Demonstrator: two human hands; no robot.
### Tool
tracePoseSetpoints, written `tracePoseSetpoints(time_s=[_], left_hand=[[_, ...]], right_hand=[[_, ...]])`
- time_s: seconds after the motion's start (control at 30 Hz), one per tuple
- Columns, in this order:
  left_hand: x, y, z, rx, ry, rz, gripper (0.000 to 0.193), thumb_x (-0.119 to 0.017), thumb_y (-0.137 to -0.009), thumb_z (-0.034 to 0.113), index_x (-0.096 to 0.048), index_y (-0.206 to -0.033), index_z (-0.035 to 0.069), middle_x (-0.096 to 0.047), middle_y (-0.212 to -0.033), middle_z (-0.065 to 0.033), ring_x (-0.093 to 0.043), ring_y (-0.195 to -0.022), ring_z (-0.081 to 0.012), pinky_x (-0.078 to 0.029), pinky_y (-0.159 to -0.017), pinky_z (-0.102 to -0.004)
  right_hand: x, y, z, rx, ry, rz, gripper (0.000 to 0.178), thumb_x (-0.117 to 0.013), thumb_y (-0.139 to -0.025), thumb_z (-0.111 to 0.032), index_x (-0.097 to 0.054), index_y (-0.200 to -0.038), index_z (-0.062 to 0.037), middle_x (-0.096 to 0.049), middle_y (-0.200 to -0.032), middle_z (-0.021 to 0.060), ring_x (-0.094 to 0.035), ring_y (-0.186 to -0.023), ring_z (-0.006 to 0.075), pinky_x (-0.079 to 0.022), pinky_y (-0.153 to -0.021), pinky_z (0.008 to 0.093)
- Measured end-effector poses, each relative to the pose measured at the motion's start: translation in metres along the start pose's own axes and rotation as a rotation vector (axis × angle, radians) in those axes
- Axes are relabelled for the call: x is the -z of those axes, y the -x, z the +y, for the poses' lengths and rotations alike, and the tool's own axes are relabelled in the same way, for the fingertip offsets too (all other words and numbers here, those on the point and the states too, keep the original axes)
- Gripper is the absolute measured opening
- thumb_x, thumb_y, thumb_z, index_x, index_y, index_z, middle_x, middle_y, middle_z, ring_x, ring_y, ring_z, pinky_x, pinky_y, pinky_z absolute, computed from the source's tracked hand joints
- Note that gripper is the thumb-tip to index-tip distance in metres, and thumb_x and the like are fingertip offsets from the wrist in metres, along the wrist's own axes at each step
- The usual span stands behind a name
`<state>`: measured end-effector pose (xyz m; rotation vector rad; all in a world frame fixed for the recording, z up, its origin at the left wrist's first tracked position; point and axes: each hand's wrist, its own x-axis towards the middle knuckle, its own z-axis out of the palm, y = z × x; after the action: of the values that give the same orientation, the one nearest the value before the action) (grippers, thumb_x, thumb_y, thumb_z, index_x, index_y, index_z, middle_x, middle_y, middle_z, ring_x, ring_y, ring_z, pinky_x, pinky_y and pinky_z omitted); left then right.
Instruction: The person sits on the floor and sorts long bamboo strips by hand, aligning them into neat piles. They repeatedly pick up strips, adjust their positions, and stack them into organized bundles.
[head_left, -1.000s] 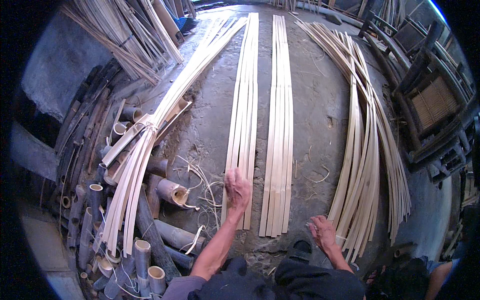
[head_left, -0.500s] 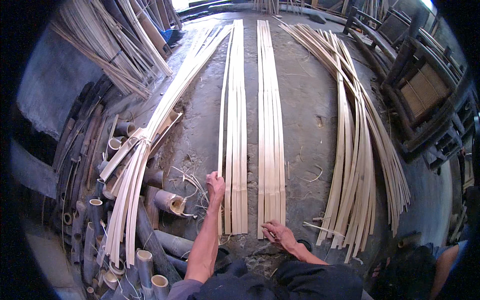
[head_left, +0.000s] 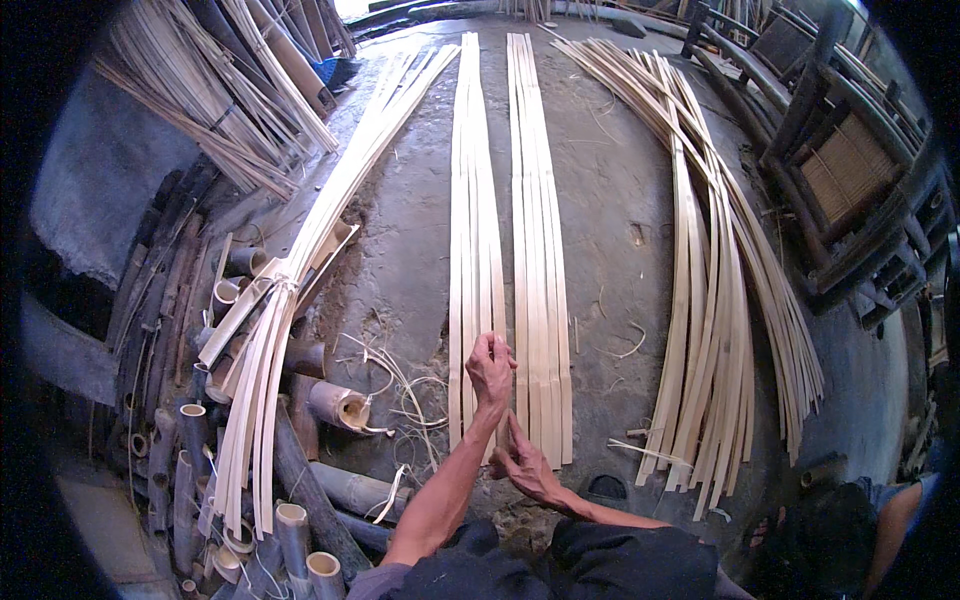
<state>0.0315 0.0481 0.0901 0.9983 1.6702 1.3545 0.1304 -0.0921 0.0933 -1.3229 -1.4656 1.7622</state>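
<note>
Pinching a bamboo strip (head_left: pixel 496 290) with the left grip (head_left: pixel 489 372)

Has the left grip clenched on the strip, fingers curled in, at the right edge of the left-hand row of bamboo strips (head_left: pixel 470 250), a little above its near end. Holds the right grip (head_left: pixel 525 468) just below, beside that near end, fingers partly bent and fingertips close to the left wrist; cannot tell whether grasping anything there.

Has the left-hand row laid lengthwise on the floor (head_left: pixel 610 220), stretching far ahead, with slim gaps between some strips. Just to the right, has a second row of bamboo strips (head_left: pixel 540 250), nearly parallel and packed closely side by side. Near the right forearm, shows dark footwear (head_left: pixel 607 488).

Farther right, includes a loose heap of bamboo strips (head_left: pixel 685 310), crossed over one another toward the far end, and beyond that a dark-framed chair (head_left: pixel 850 165) with a woven panel. At the lower right edge, takes in another person's arm (head_left: pixel 897 535).

To the left, has tangled shavings (head_left: pixel 410 385), a cut bamboo section (head_left: pixel 328 400) and a tied bundle of bamboo strips (head_left: pixel 330 225), fanned out at the near end. Below those, shows stacked bamboo tubes (head_left: pixel 292 530); at upper left, leaning bamboo lengths (head_left: pixel 180 90).
</note>
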Motion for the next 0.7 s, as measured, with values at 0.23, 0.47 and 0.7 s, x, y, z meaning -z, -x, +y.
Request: tracePoseSetpoints(time_s=[0.23, 0.47, 0.7], left_hand=[[-0.016, -0.003, -0.046, 0.082, -0.042, -0.101, 0.023, -0.047, -0.095, 0.017, -0.054, -0.084, -0.001, -0.057, -0.062, -0.0062, -0.061, -0.051, -0.0144, -0.050, -0.047, -0.0301], [-0.023, -0.021, -0.055, -0.054, -0.135, -0.090, 0.023, -0.046, -0.094, 0.017, -0.051, -0.081, -0.001, -0.055, -0.059, -0.0086, -0.060, -0.049, -0.0176, -0.049, -0.046, -0.0319], [-0.023, -0.008, -0.064, -0.038, -0.096, -0.104, 0.020, -0.048, -0.094, 0.016, -0.048, -0.082, 0.000, -0.053, -0.059, -0.0079, -0.059, -0.049, -0.0171, -0.048, -0.046, -0.0327]], right_hand=[[0.006, -0.009, 0.059, -0.007, 0.072, 0.042, 0.069, -0.045, -0.099, -0.010, -0.003, -0.153, -0.0156, -0.063, -0.085, 0.0101, -0.064, -0.072, 0.0175, -0.055, -0.068, 0.0320], [0.009, -0.021, 0.032, -0.044, -0.136, 0.019, 0.069, -0.044, -0.099, -0.014, 0.000, -0.153, -0.0160, -0.065, -0.085, 0.0100, -0.062, -0.072, 0.0161, -0.053, -0.067, 0.0314], [0.009, -0.019, 0.047, 0.009, 0.154, 0.057, 0.075, -0.050, -0.096, -0.019, -0.001, -0.153, -0.0136, -0.066, -0.083, 0.0079, -0.058, -0.069, 0.0149, -0.048, -0.063, 0.0294]])
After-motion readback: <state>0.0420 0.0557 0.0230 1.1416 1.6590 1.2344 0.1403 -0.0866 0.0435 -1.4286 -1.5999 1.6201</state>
